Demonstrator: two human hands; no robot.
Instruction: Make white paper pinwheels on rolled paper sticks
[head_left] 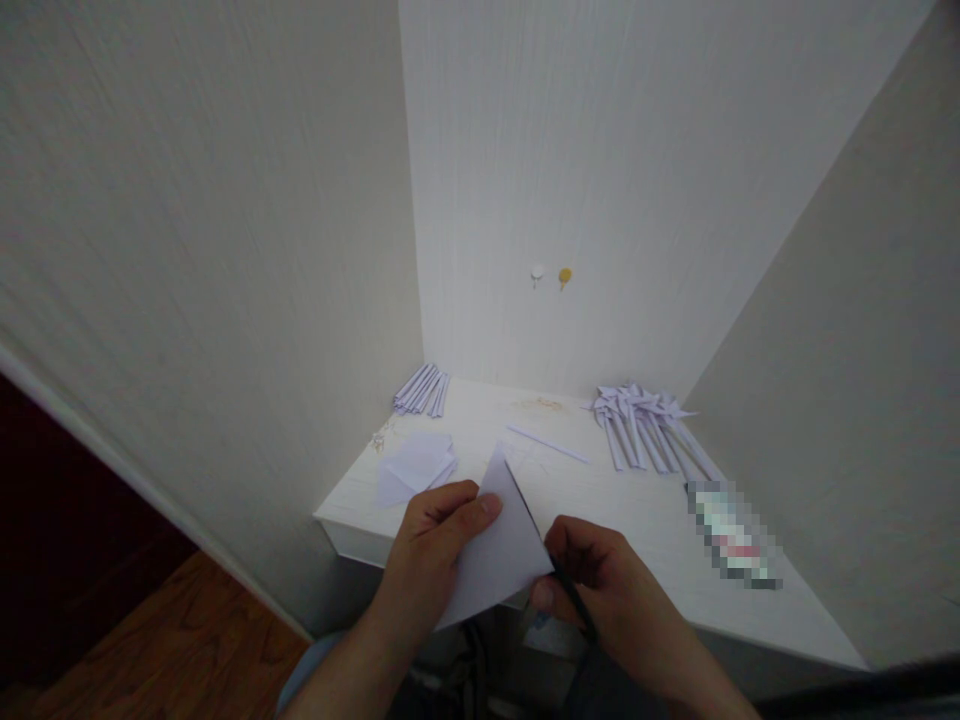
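A white sheet of paper (499, 560) with a pointed upper corner is held up over the table's front edge. My left hand (431, 555) grips it on the left, with the thumb flat on its face. At its right corner, my right hand (600, 580) is closed around the dark handles of a pair of scissors (576, 598). A thin dark line, apparently a blade, runs along the paper's upper right edge; how far the blades are apart cannot be made out. Behind my left hand lies a loose stack of white paper squares (416, 465).
Rolled paper sticks (421, 390) lie at the back left; a single stick (547, 443) lies mid-table. Several paper pinwheels (641, 425) are piled at the back right, near a blurred-out object (735, 535). Walls enclose the white table (637, 540) at left, back and right. Two hooks (565, 276) are on the back wall.
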